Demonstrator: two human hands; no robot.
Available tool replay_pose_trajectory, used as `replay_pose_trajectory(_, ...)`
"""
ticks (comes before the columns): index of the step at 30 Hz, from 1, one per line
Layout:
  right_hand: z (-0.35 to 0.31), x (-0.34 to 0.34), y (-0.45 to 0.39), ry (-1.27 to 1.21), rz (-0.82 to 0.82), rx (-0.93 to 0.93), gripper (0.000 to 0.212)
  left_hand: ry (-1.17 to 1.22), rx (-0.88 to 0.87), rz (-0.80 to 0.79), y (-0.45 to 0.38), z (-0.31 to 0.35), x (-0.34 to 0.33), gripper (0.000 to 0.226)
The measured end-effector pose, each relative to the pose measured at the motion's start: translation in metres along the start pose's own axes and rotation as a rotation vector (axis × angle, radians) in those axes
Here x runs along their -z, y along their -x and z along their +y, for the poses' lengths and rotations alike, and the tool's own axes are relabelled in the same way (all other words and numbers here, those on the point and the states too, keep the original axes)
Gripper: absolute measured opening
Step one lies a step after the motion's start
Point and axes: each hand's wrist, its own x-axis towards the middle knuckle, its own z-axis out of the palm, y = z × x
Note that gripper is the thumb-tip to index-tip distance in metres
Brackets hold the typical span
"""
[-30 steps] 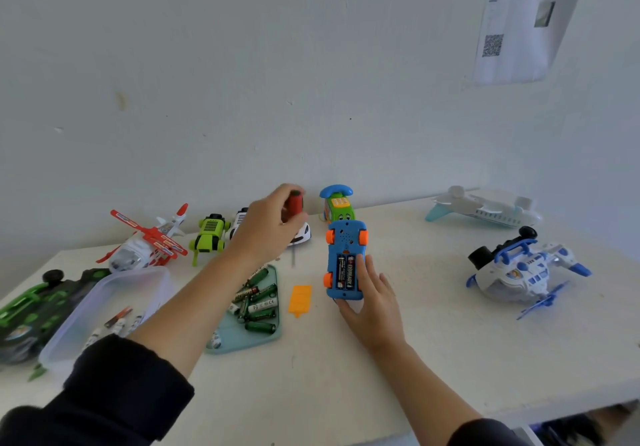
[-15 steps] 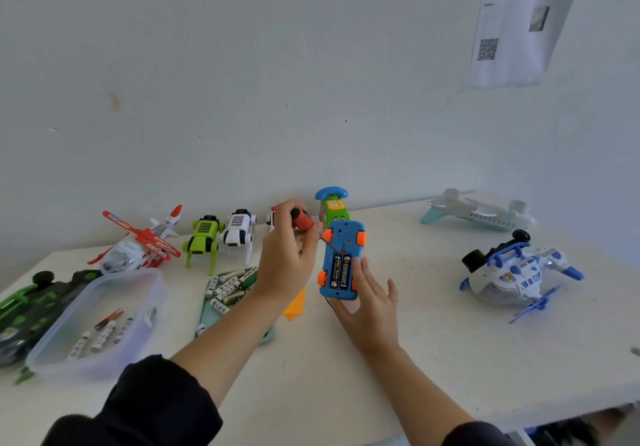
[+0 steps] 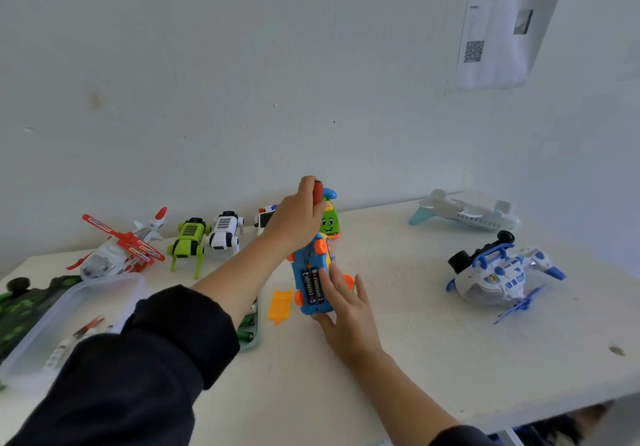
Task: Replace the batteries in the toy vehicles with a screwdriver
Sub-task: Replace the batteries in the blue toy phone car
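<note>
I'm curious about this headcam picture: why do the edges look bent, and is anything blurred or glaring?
Head view: wide-angle lens bows the white table's edge and stretches the near black sleeve; soft, even daylight, faint shadows, no glare; the left hand gripping the red-handled screwdriver looks slightly smeared; the blue toy car stays readable.

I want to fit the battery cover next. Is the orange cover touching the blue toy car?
Apart. The head view shows a strip of bare table between the orange cover and the blue toy car.
</note>
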Motion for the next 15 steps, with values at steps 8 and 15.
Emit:
replay_pose_trajectory(8,0.002,0.000,-0.003,-0.076,0.014,-0.168,0.067,0.253,-0.028,0.239,0.004,0.004,0.007,0.021)
replay_pose_trajectory(15,0.001,-0.001,-0.003,-0.115,0.046,-0.202,0.071,-0.067,-0.193,-0.116,0.051,-0.018,-0.004,0.012)
